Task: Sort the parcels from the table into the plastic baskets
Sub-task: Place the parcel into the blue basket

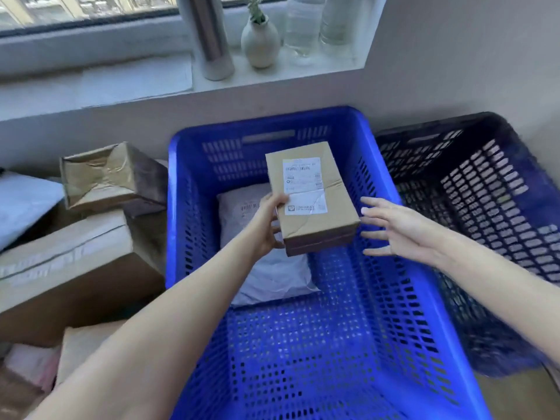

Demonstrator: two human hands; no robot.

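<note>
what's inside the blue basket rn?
One grey mailer lies on the blue basket floor. The box held over it by the left hand hides part of the mailer and the floor beneath.

On the windowsill point(303, 74), a steel flask point(209, 37) stood just left of a small white vase point(260, 45), two clear bottles point(303, 25) to its right.

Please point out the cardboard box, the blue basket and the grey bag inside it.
cardboard box point(318, 222): head view, bare top face below the label.
blue basket point(303, 344): head view, bare floor near the person.
grey bag point(269, 274): head view, its near half.
</note>
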